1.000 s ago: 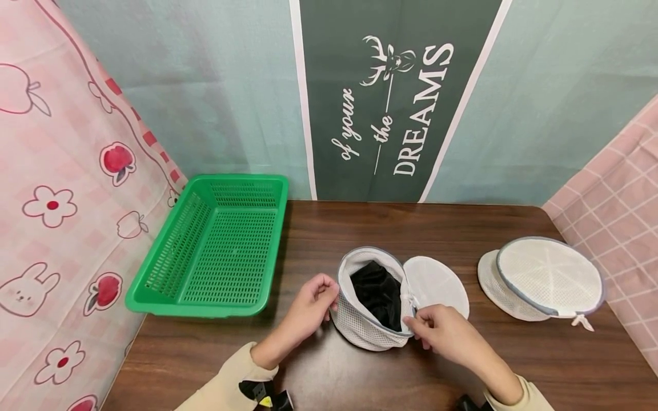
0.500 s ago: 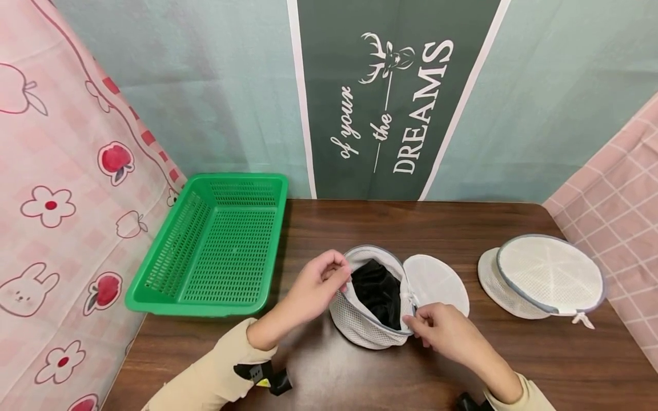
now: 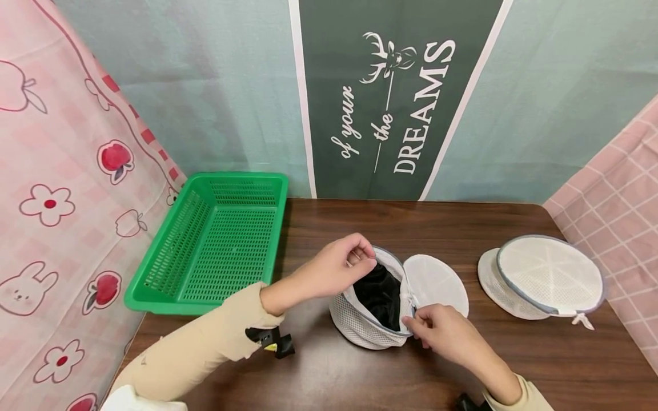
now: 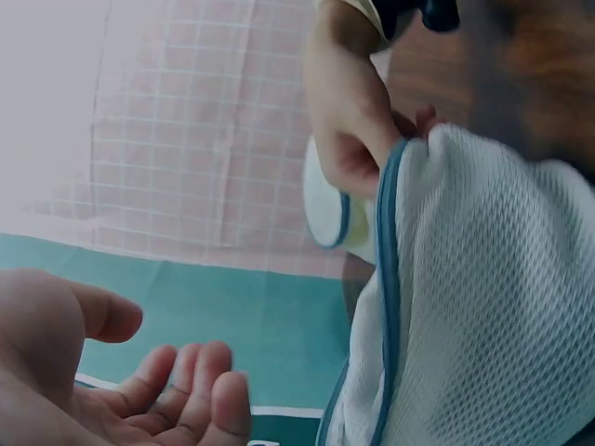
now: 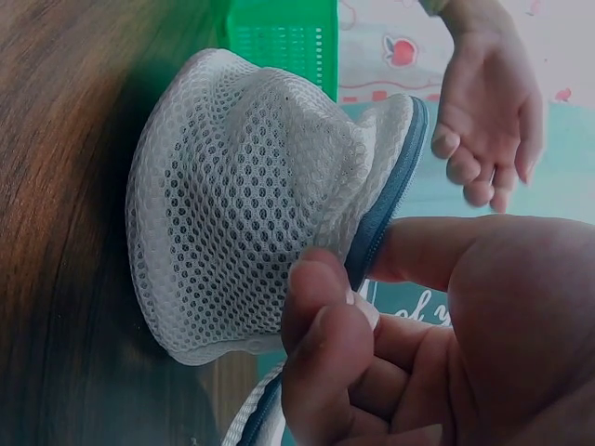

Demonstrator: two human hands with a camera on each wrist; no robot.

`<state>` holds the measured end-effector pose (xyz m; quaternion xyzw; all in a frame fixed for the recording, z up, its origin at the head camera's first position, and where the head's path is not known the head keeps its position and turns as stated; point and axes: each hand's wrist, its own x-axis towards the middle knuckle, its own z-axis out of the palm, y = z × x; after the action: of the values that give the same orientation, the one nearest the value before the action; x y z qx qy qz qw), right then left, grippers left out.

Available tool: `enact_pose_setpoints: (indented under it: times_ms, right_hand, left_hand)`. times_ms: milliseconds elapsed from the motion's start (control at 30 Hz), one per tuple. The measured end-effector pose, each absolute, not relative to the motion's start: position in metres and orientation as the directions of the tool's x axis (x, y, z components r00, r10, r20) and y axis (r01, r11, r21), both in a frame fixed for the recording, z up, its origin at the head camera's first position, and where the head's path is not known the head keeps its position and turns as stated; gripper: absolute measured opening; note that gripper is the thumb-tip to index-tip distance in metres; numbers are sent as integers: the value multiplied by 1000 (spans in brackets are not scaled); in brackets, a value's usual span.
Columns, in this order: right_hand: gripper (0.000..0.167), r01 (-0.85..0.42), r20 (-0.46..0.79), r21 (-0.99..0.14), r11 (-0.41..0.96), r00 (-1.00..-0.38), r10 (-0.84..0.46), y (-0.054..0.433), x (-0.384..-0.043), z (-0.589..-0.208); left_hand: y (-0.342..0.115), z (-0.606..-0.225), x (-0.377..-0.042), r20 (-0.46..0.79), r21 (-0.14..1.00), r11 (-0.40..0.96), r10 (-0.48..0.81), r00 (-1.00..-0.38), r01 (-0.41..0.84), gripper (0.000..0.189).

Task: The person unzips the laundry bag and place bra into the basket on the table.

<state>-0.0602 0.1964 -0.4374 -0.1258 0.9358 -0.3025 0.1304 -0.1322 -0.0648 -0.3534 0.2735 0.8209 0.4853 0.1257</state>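
A round white mesh laundry bag (image 3: 360, 328) with a blue-grey zipper edge stands on the table, its lid (image 3: 437, 283) folded back to the right. Black cloth (image 3: 379, 294) lies bunched inside. My right hand (image 3: 444, 334) pinches the rim at the bag's near right; the right wrist view shows thumb and fingers on the zipper edge (image 5: 386, 218). Over the bag's far left rim hovers my left hand (image 3: 336, 267). In the left wrist view that hand (image 4: 153, 390) has its thumb apart from loosely bent fingers, holding nothing, with a gap to the bag (image 4: 493, 269).
A green perforated plastic basket (image 3: 275, 245) sits at the left of the brown wooden table (image 3: 319, 371). At the right, a second white mesh bag (image 3: 550, 274) has its lid on top. Fabric hangings (image 3: 247, 103) stand behind the table and at both sides.
My left hand has left the bag's left rim and moved up and right, over the far part of the opening. The right hand has kept its pinch on the rim.
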Motion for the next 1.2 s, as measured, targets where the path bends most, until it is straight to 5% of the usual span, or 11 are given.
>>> enact_pose_setpoints:
  times_ms: [600, 767, 1033, 1200]
  right_hand:
    - [44, -165, -173, -570, 805, -933, -314, 193, -61, -435]
    - [44, -170, -171, -577, 799, -931, -322, 193, -60, -437]
    - [42, -195, -153, -577, 793, -928, -340, 193, -61, -438]
    - [42, -193, -153, -573, 797, -930, -336, 192, -61, -437]
  left_hand:
    - [-30, -350, -182, -267, 615, 599, 770, -579, 513, 16]
    - [-18, -355, -183, -379, 536, 632, 772, -510, 560, 34]
    - [0, -359, -174, -426, 161, 656, 720, -547, 738, 21]
    - [3, -357, -172, -530, 61, 656, 660, -533, 752, 26]
